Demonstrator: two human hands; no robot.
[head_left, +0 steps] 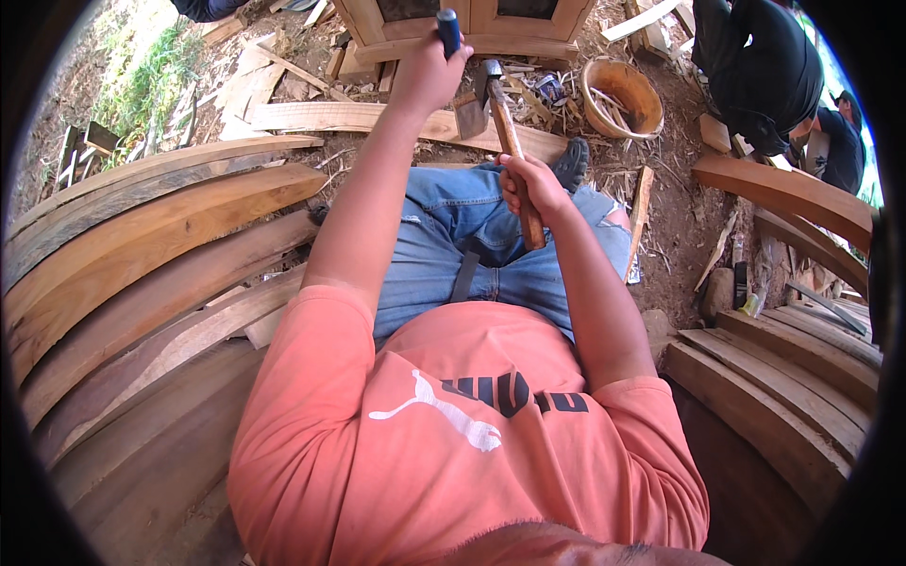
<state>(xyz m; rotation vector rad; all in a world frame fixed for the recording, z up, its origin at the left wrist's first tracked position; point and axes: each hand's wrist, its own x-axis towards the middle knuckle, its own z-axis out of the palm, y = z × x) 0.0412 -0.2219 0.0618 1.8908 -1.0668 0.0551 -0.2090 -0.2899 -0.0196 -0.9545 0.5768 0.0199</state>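
My left hand (429,80) reaches forward to the lower edge of a wooden panelled frame (481,45). Its fingers are closed round a blue-handled tool (448,32), whose working end I cannot see. In front of my lap, my right hand (535,187) grips the wooden handle of a short adze (507,123). The adze's metal head points away from me, and its broad flat blade hangs to the left over a pale plank (330,117) on the ground.
An orange-brown bucket (623,99) with wood scraps stands ahead right, among shavings. Curved boards (179,217) are stacked on my left; more planks (764,387) lie on my right. A person in dark clothes (760,71) bends at the far right, near another person (840,146).
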